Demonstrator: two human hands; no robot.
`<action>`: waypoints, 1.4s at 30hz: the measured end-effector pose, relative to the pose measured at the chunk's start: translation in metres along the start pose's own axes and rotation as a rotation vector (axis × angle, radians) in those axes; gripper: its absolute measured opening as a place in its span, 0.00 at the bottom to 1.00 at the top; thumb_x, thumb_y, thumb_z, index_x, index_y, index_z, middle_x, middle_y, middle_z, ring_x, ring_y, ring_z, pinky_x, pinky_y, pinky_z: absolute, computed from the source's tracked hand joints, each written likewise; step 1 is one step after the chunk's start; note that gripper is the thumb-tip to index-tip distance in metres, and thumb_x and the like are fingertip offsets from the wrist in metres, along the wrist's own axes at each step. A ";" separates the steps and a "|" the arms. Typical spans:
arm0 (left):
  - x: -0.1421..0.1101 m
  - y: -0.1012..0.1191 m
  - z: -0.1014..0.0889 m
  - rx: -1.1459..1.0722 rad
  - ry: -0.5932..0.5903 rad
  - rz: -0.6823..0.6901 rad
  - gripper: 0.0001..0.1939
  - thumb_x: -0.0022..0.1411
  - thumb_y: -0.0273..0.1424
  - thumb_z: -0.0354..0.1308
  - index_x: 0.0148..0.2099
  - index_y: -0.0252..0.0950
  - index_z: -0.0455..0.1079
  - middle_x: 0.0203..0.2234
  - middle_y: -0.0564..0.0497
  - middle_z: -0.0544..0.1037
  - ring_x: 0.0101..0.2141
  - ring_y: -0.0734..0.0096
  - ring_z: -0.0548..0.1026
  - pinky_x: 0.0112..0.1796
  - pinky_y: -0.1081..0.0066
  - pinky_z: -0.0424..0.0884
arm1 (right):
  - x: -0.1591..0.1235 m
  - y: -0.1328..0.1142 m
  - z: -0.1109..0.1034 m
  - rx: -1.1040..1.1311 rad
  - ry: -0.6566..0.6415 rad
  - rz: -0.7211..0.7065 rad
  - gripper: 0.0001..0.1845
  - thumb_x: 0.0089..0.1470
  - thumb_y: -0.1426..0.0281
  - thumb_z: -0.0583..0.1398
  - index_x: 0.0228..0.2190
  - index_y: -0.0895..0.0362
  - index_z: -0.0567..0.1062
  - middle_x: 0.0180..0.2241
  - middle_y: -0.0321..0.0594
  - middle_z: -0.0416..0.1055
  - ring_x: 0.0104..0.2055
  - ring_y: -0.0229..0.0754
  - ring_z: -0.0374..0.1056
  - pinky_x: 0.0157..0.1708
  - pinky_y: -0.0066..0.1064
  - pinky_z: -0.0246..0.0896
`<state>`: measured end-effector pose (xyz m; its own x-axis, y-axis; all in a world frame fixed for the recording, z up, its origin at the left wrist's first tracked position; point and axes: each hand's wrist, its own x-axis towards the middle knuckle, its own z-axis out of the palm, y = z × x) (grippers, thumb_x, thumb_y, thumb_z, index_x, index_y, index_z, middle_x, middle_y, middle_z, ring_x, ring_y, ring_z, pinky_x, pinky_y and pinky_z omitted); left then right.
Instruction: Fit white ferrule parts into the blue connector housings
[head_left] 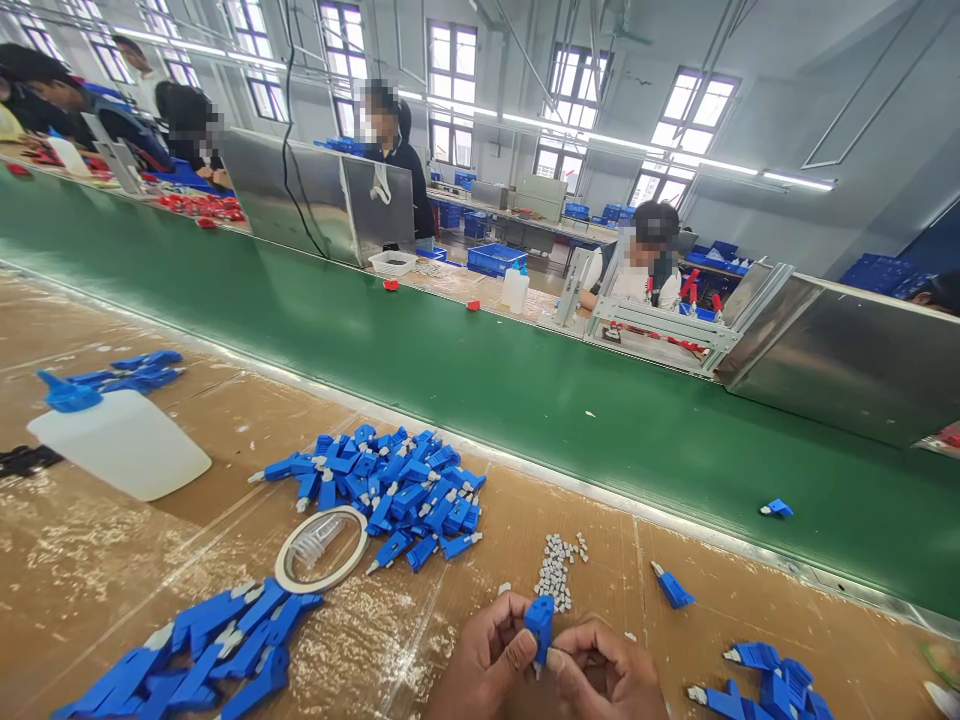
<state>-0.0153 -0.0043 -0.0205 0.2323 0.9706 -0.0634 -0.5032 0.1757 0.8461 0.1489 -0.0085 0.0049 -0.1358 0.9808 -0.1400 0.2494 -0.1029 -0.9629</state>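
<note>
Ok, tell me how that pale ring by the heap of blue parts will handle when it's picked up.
The pale ring looks stiff, since it keeps a clean round outline. Lying flat on the table, it seems unlikely to roll unless stood on edge. The clear plastic piece in its opening looks loose, so it may stay behind.

Daylight whitens the tall windows [452,92] as ceiling tube lights [551,128] brighten the hall. Glare flecks the glossy tabletop [360,640] and sheen streaks the metal panels [292,195]; faces are pixelated, the far background looks soft, and wide-angle stretch tilts the frame's edges.
</note>
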 end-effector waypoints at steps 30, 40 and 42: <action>-0.003 0.001 -0.003 0.009 -0.053 -0.007 0.24 0.55 0.51 0.64 0.35 0.32 0.75 0.21 0.52 0.72 0.23 0.77 0.68 0.25 0.77 0.62 | 0.007 0.007 0.013 0.395 -0.055 0.167 0.27 0.35 0.52 0.75 0.20 0.57 0.69 0.17 0.38 0.77 0.16 0.33 0.66 0.14 0.20 0.59; 0.004 -0.006 -0.015 -0.576 -0.310 -0.325 0.15 0.48 0.33 0.74 0.38 0.32 0.78 0.28 0.50 0.79 0.24 0.82 0.75 0.21 0.87 0.60 | -0.014 -0.022 -0.019 0.290 0.061 0.091 0.30 0.42 0.44 0.69 0.21 0.57 0.67 0.13 0.29 0.66 0.14 0.30 0.60 0.14 0.19 0.55; 0.003 -0.005 -0.013 -0.588 -0.329 -0.332 0.14 0.48 0.32 0.74 0.37 0.32 0.79 0.27 0.51 0.78 0.23 0.83 0.75 0.20 0.88 0.60 | -0.016 -0.019 -0.009 0.271 -0.023 0.121 0.31 0.40 0.43 0.69 0.23 0.57 0.68 0.15 0.31 0.68 0.16 0.31 0.62 0.17 0.21 0.58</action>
<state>-0.0233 -0.0002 -0.0318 0.6398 0.7681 -0.0266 -0.7034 0.5991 0.3825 0.1549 -0.0205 0.0272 -0.1430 0.9552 -0.2592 0.0002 -0.2619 -0.9651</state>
